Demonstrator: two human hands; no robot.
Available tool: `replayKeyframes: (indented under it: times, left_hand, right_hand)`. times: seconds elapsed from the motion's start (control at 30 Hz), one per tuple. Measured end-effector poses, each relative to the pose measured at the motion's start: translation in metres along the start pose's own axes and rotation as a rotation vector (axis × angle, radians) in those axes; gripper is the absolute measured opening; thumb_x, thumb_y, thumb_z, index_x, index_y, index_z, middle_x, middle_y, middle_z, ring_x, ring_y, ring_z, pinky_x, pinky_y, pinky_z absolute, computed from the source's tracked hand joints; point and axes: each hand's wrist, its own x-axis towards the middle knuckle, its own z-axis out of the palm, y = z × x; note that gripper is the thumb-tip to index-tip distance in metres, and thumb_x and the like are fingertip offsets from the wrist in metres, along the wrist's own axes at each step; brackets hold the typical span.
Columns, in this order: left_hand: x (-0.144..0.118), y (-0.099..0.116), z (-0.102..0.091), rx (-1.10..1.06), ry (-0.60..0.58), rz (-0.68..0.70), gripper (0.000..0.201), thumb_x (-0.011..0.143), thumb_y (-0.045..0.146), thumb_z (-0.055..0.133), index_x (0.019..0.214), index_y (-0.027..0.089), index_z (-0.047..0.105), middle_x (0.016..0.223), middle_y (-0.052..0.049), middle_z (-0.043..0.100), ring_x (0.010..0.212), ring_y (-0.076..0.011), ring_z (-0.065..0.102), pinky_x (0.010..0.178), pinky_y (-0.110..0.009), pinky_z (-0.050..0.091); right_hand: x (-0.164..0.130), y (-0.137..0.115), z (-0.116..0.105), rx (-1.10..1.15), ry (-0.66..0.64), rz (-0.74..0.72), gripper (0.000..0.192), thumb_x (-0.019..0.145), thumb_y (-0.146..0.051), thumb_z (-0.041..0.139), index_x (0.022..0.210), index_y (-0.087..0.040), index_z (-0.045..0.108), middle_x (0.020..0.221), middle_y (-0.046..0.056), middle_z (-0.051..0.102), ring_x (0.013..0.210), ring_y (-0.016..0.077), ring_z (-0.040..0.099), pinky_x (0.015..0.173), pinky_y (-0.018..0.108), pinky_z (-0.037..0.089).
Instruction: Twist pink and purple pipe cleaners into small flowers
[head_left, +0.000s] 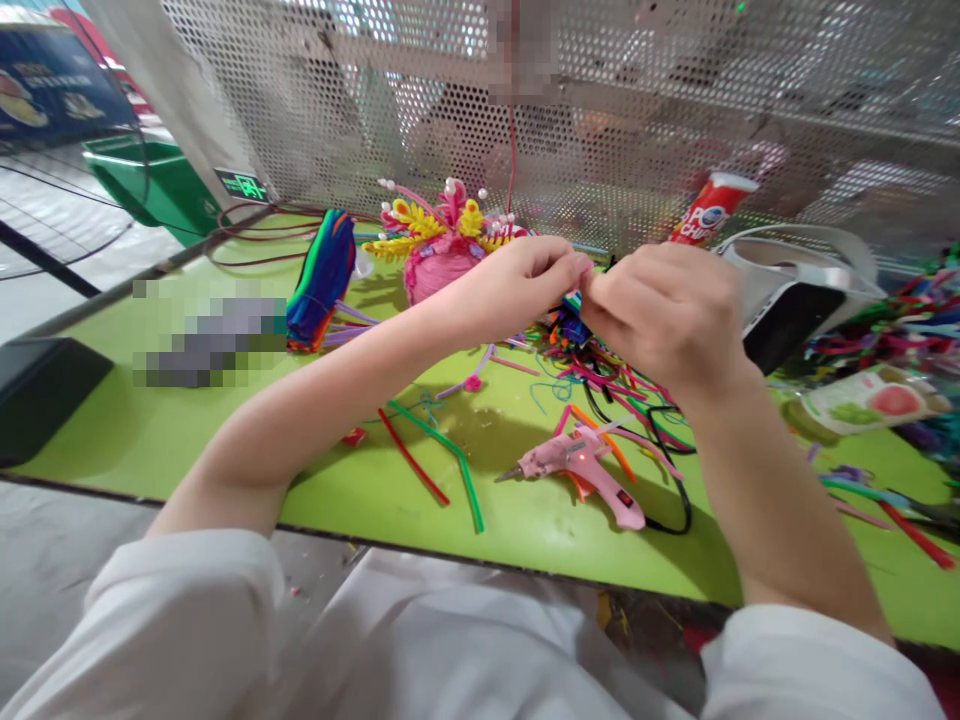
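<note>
My left hand point(531, 278) and my right hand point(667, 312) meet above the middle of the table, fingertips almost touching. Both are closed in a pinch, and whatever sits between the fingers is hidden or too small to name. Below them on the table lies a tangle of coloured pipe cleaners point(571, 328). A pink glue gun point(581, 462) rests nearer to me, its nozzle pointing left and a small light glowing on it. Behind my left wrist stands a pink ball-shaped piece point(442, 268) topped with yellow and pink fuzzy leaves and white beads.
A bundle of pipe cleaners point(322, 285) stands at the left. Loose green point(450, 450) and red pipe cleaners point(416, 458) lie in front. On the right are a phone point(793, 318), a red chip can point(709, 212) and a snack pack point(862, 400). A perforated metal panel point(360, 110) closes the back.
</note>
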Motion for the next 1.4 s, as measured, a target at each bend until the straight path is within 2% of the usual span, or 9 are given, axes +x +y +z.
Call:
replayKeyframes:
  times: [0.2, 0.33, 0.43, 0.63, 0.73, 0.87, 0.97, 1.23, 1.4]
  left_hand:
    - [0.0, -0.002, -0.01, -0.05, -0.085, -0.082, 0.034, 0.098, 0.018, 0.048, 0.064, 0.017, 0.045, 0.057, 0.006, 0.034, 0.053, -0.004, 0.031, 0.052, -0.02, 0.023]
    - [0.0, 0.002, -0.014, -0.133, -0.098, -0.163, 0.035, 0.101, 0.023, 0.047, 0.066, 0.018, 0.044, 0.056, 0.008, 0.031, 0.048, -0.0023, 0.026, 0.05, -0.021, 0.019]
    - [-0.001, 0.006, -0.014, -0.204, -0.057, -0.152, 0.036, 0.102, 0.024, 0.048, 0.068, 0.018, 0.044, 0.056, 0.008, 0.032, 0.046, -0.0012, 0.025, 0.05, -0.022, 0.019]
    - [0.003, 0.003, -0.012, -0.279, -0.087, -0.186, 0.041, 0.106, 0.023, 0.045, 0.065, 0.02, 0.041, 0.052, 0.008, 0.034, 0.043, -0.0017, 0.026, 0.047, -0.024, 0.019]
    - [0.004, -0.001, -0.01, -0.164, -0.037, -0.07, 0.042, 0.106, 0.025, 0.047, 0.064, 0.02, 0.042, 0.054, 0.007, 0.035, 0.045, -0.0038, 0.028, 0.048, -0.026, 0.023]
    - [-0.001, -0.003, -0.004, 0.093, 0.153, 0.202, 0.037, 0.104, 0.026, 0.052, 0.068, 0.021, 0.045, 0.059, 0.004, 0.04, 0.055, -0.0082, 0.039, 0.054, -0.027, 0.032]
    - [-0.005, -0.003, 0.0, 0.203, 0.253, 0.295, 0.032, 0.102, 0.027, 0.053, 0.072, 0.022, 0.047, 0.063, 0.002, 0.045, 0.06, -0.01, 0.043, 0.06, -0.027, 0.035]
    - [-0.008, -0.006, 0.003, 0.274, 0.269, 0.357, 0.026, 0.102, 0.029, 0.049, 0.077, 0.023, 0.046, 0.064, 0.002, 0.047, 0.061, -0.0126, 0.044, 0.065, -0.03, 0.034]
    - [-0.003, -0.008, 0.006, 0.206, 0.275, 0.323, 0.03, 0.103, 0.026, 0.049, 0.073, 0.023, 0.043, 0.065, 0.003, 0.046, 0.06, -0.0112, 0.039, 0.062, -0.029, 0.033]
  right_hand:
    - [-0.011, 0.003, 0.014, -0.125, -0.113, -0.12, 0.028, 0.104, -0.023, 0.052, 0.077, -0.024, 0.06, 0.065, -0.001, 0.06, 0.068, 0.0135, 0.056, 0.062, 0.032, 0.041]
    - [-0.011, 0.001, 0.02, 0.078, -0.019, 0.132, 0.03, 0.107, -0.032, 0.05, 0.079, -0.023, 0.058, 0.068, 0.0, 0.064, 0.064, 0.0126, 0.059, 0.059, 0.03, 0.044]
    - [-0.007, -0.003, 0.022, 0.264, 0.105, 0.325, 0.015, 0.105, -0.029, 0.056, 0.094, -0.022, 0.063, 0.078, 0.0, 0.071, 0.067, 0.0116, 0.065, 0.061, 0.027, 0.049]
    - [-0.008, -0.008, 0.017, 0.256, -0.027, 0.348, 0.018, 0.105, -0.029, 0.052, 0.106, -0.022, 0.069, 0.1, 0.01, 0.077, 0.092, 0.0224, 0.072, 0.081, 0.037, 0.054]
    - [-0.004, -0.014, 0.013, 0.456, -0.052, 0.561, 0.02, 0.106, -0.035, 0.053, 0.099, -0.024, 0.068, 0.094, 0.008, 0.075, 0.088, 0.0214, 0.071, 0.083, 0.038, 0.054]
    - [0.008, -0.019, 0.006, 0.921, 0.036, 0.911, 0.024, 0.099, -0.047, 0.066, 0.088, -0.026, 0.064, 0.075, -0.001, 0.066, 0.068, 0.0142, 0.063, 0.066, 0.03, 0.052]
    - [0.012, -0.015, 0.003, 1.142, 0.046, 1.038, 0.032, 0.089, -0.053, 0.078, 0.081, -0.025, 0.066, 0.069, -0.003, 0.063, 0.06, 0.0121, 0.059, 0.06, 0.028, 0.05]
    - [0.012, -0.008, 0.009, 1.307, 0.051, 1.099, 0.024, 0.079, -0.038, 0.088, 0.077, -0.024, 0.069, 0.064, -0.005, 0.063, 0.053, 0.0095, 0.056, 0.054, 0.026, 0.048]
    - [0.014, -0.022, 0.006, 1.008, 0.117, 1.031, 0.013, 0.089, -0.026, 0.077, 0.081, -0.025, 0.067, 0.071, -0.004, 0.064, 0.061, 0.0108, 0.059, 0.058, 0.027, 0.049]
